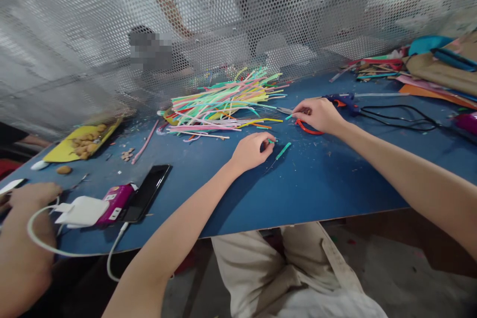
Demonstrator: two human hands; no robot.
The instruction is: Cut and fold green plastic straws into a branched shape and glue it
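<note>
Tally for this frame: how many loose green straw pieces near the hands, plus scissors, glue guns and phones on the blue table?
Green straw pieces: 3, one pinched in the left hand, one by the right hand, one loose on the table
Scissors: 1
Glue gun: 1
Phone: 1
Total: 6

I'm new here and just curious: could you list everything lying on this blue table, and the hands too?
table: one, blue
straws: one heap, mixed pastel colours, centre back
green stick: one, by left hand
scissors: one, red handles, under right hand
glue gun: one, blue, right back, black cord
paper scraps: pile, far right
phone: one, black, left front
charger: one, white, left front
co-worker's hand: one, far left
left hand: pinching a small green piece
right hand: on the scissors
</note>
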